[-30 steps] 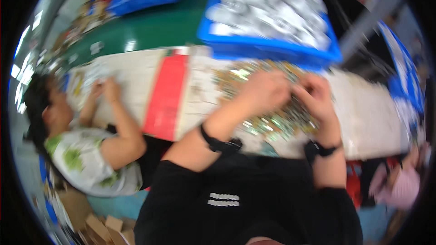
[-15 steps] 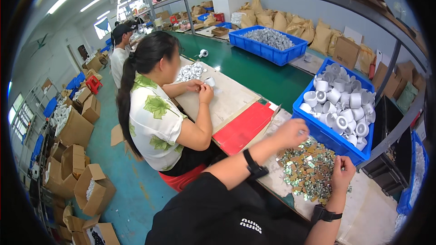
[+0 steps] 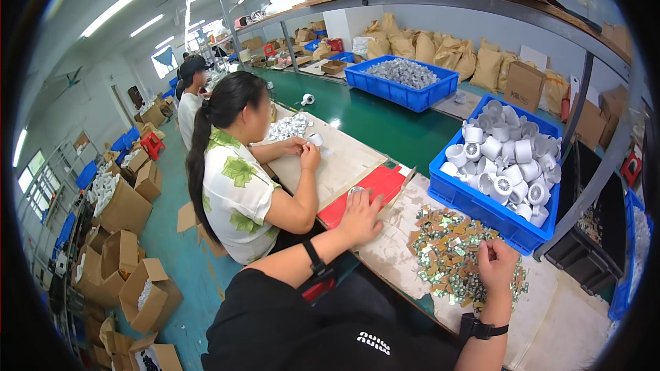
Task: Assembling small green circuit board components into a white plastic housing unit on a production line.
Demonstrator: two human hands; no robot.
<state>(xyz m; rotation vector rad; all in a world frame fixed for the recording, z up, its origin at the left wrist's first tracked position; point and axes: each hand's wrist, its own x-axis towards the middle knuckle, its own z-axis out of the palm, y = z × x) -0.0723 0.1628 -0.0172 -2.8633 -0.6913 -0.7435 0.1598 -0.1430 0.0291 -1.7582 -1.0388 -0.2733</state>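
My left hand (image 3: 363,221) is over the red flat sheet (image 3: 386,181), its fingertips around a small white round part (image 3: 355,191), most of which they hide. Low over a heap of small circuit boards (image 3: 443,251), green and tan, my right hand (image 3: 498,265) has its fingers curled together; whatever is in them is too small or hidden to make out. Behind the heap stands a blue crate (image 3: 440,196) of white plastic cup-shaped housings (image 3: 505,168), some with slotted round ends.
To my left a person (image 3: 237,172) in a leaf-print top handles a white part beside a pile of small white pieces (image 3: 289,126). Another blue crate (image 3: 419,99) with grey-white parts stands farther back. A shelf post (image 3: 595,172) rises at the right, next to a black bin (image 3: 577,254).
My left hand has swung left from the crate and heap to the red sheet, where the white round part now shows. My right hand remains at the heap, fingers more curled. The view has shifted slightly.
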